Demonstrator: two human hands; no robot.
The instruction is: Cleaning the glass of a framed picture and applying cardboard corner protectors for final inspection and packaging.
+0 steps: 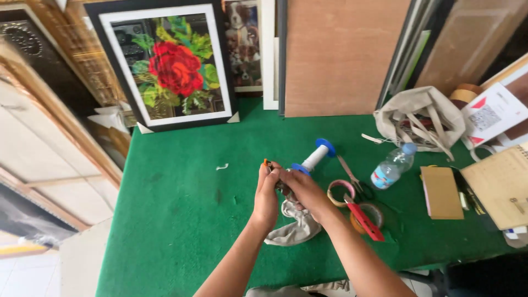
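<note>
Both forearms rise from the bottom edge and meet over the middle of the green tabletop [181,220], whose near edge drops off at the bottom of the view and whose left edge runs along a pale floor. Left of the hands the felt lies wide and bare but for a small white scrap [221,166] — that is the roomiest side; to the right the surface is crowded. A beige cloth [294,226] lies crumpled on the felt right under the hands. The left hand [267,192] is curled, its fingertips pinching a small dark thing with an orange tip [267,163]; what it is I cannot tell, too small. The right hand [300,187] is clenched against the left, fingers wrapped over the same spot, and what it grips is hidden. Just beyond the knuckles lies a white spool with blue ends [315,156], tilted away. To the right: scissors [349,173], a tape roll [340,191], a red-handled cutter [366,221], a plastic water bottle [391,166] on its side, a brown notebook [441,192]. Farther back sit a canvas bag [421,115] and — leaning at the far edge — a framed red rose picture [173,66] beside a brown board [341,55].
</note>
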